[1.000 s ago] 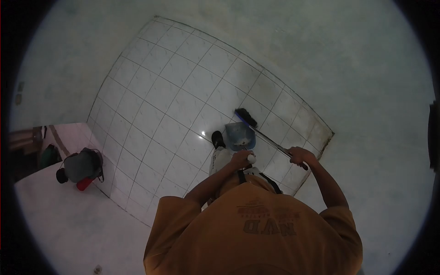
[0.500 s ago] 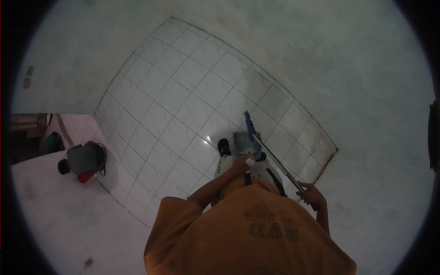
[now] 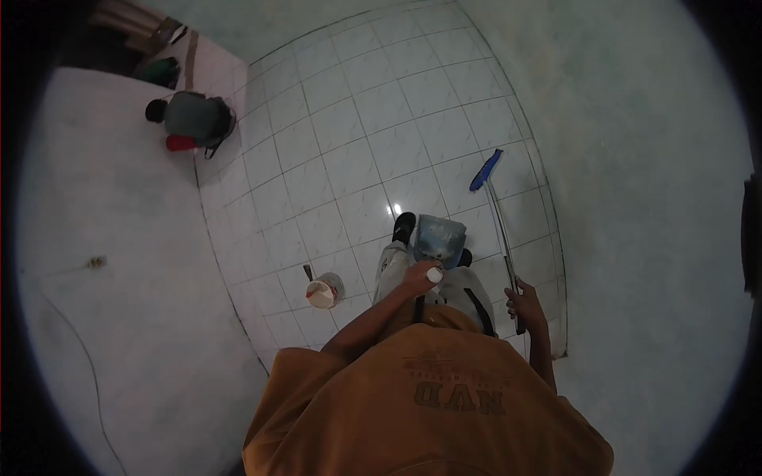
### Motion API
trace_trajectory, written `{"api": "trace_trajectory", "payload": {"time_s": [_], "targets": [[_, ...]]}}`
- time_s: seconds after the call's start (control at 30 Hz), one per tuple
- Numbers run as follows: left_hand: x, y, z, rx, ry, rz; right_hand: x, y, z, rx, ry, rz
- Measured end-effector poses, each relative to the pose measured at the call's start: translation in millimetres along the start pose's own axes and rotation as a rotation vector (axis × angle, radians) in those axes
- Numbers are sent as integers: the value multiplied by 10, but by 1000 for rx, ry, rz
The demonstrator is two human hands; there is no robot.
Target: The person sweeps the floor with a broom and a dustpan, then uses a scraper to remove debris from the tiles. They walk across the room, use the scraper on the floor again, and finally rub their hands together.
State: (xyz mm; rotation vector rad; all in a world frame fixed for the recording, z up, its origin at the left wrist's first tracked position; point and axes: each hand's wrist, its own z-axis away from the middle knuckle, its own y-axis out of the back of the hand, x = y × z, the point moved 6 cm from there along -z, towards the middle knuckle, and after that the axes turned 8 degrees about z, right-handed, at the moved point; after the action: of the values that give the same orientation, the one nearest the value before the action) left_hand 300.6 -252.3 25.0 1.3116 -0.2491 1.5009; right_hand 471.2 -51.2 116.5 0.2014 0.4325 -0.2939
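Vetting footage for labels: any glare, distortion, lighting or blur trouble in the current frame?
Head view: twin glare spots on the floor just past the left shoe; head view: grout lines bow, fisheye-like, with black edges left and right; head view: dim light, yet dustpan and broom head are distinguishable, fine detail too soft to tell.

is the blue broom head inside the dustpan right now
No, the blue broom head is off to the right of the dustpan, with bare floor tiles showing between them.
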Motion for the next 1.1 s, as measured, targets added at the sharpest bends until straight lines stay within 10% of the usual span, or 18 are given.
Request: {"api": "trace_trajectory", "payload": {"time_s": [0.13, 0.3, 0.4, 0.8, 1.1], "targets": [[-117, -297, 373, 406, -94, 99, 59, 256, -186, -55, 41, 13], [41, -464, 348, 10, 123, 77, 309, 371, -422, -144, 68, 11], [-151, -451, 437, 272, 95, 168, 422, 273, -460, -136, 52, -8], [-198, -366, 801, 55, 157, 243, 888, -196, -151, -207, -24, -554], [-345, -274, 1211, 287, 114, 150, 870, -203, -173, -220, -11, -527]]}}
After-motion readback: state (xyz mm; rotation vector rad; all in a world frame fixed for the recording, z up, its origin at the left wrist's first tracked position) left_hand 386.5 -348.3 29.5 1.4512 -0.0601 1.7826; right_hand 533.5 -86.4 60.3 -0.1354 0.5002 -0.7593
